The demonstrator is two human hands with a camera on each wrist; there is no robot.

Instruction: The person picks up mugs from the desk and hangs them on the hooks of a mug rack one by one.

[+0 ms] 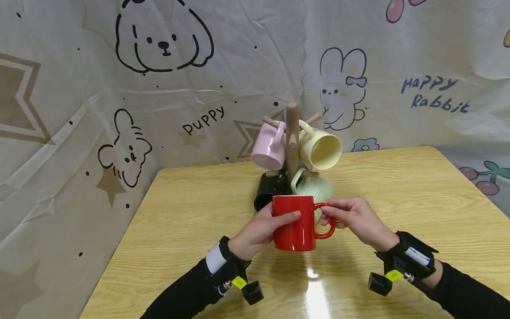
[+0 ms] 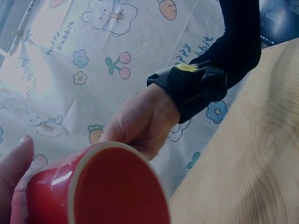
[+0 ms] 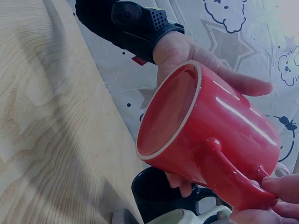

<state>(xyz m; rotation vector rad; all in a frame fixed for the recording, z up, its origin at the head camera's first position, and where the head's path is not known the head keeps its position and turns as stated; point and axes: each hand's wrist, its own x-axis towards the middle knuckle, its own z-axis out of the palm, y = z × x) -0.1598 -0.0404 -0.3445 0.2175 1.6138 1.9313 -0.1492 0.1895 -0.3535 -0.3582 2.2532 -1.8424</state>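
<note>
A glossy red mug (image 1: 292, 223) is held up over the front of the table, before a wooden mug tree (image 1: 292, 117). My left hand (image 1: 259, 230) grips its body, thumb across the front and the other fingers behind, partly hidden. At the mug's right side, my right hand (image 1: 356, 217) pinches the upper part of the handle (image 1: 332, 228) between thumb and fingers. One end of the red mug (image 3: 224, 121) shows a pale ring in both wrist views. In the right wrist view, the left hand's thumb (image 3: 247, 85) lies along the mug's side.
On the tree hang a pink mug (image 1: 268, 148) and a yellow mug (image 1: 324, 153) above, with a black mug (image 1: 264, 192) and a ribbed green mug (image 1: 318, 188) below. The wooden table (image 1: 179, 212) meets a printed cloth (image 1: 255, 75) at the back and left.
</note>
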